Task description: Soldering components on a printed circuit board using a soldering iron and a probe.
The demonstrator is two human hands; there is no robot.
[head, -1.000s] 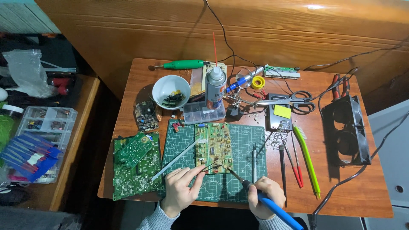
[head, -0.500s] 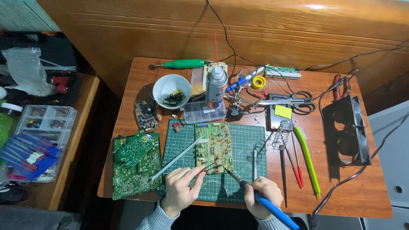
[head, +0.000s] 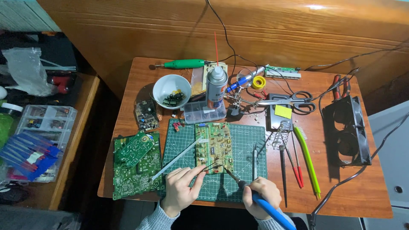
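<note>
My left hand (head: 180, 191) is low near the front of the table, with the fingers curled and pinched on thin tweezers (head: 209, 166). The tweezer tips touch the bottom edge of the circuit board (head: 214, 147). That board lies flat on the green cutting mat (head: 245, 170) in the middle of the table.

My right hand (head: 262, 196) is closed in a fist round the blue handle of the soldering iron (head: 255, 199). Its thin metal tip slants up and left to the same bottom edge of the board, just beside the tweezers.

A tall grey spray can (head: 216, 87) with a red cap stands behind the board. A clear plastic box (head: 205, 112) lies in front of the can. A white bowl (head: 171, 90) of small parts sits to the left. A yellow square sponge (head: 283, 111) rests on a dark stand at the right.
</note>
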